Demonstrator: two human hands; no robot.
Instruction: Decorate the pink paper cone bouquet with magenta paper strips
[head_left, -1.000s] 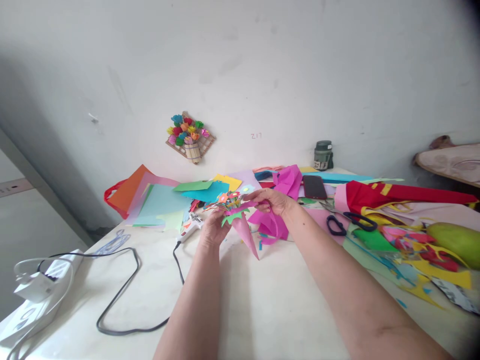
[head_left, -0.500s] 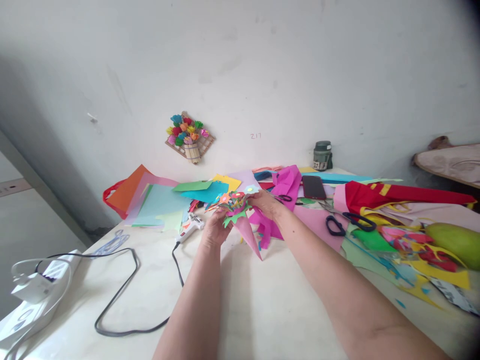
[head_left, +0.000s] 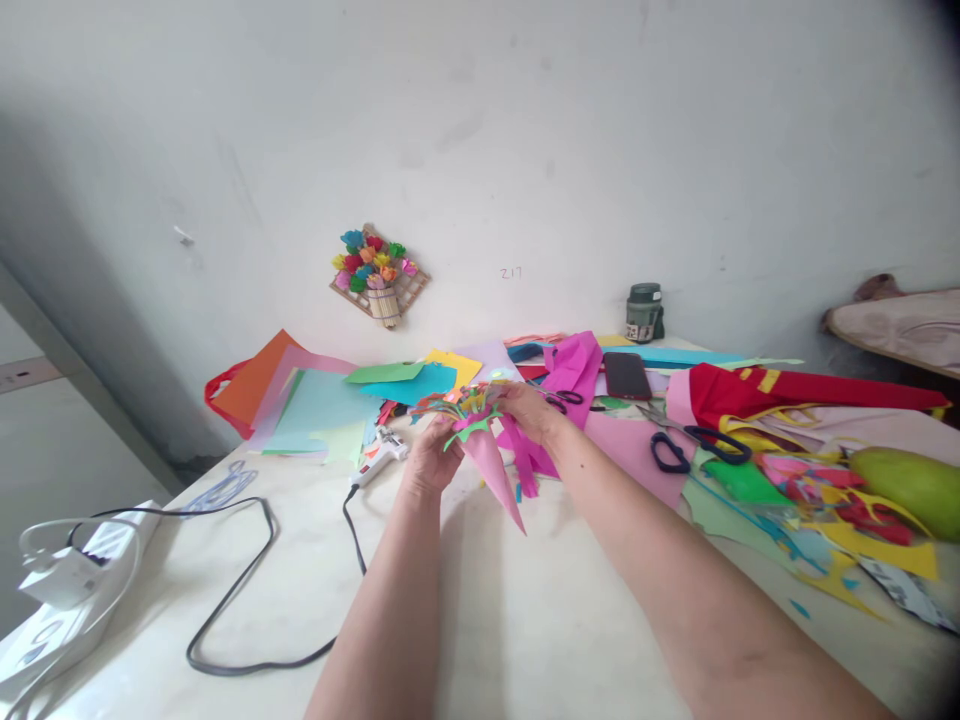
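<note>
Paper cone (head_left: 491,468), pink and filled at its mouth with small cut flowers (head_left: 461,402) over a green fringed collar, was held in the air above the white table (head_left: 525,620), just in front of the heap of coloured sheets (head_left: 330,400) that lay toward the wall. Its point hung down and toward the person.

The likeliest trouble was crushing. The cone was thin paper, and too firm a squeeze at the collar would probably have creased it or bent the petals. The flowers also looked loosely seated, so a tug from the right side might have pulled one out or tipped the bunch. The glue gun (head_left: 379,455) lay just to the left of the cone with its black cord (head_left: 255,600) trailing across the table toward the person; a forearm dragged over that cord could have pulled the gun along.

The left hand (head_left: 429,462) was curled around the upper cone from the left, its fingers (head_left: 441,440) closed onto the paper just under the green collar. The right hand (head_left: 534,412) reached in from the right with its fingers bent and partly closed on the rim and flowers; whether it pinched one flower or only pressed against the bunch could not be told. Dark-handled scissors (head_left: 694,445) lay well to the right of the cone, untouched.
</note>
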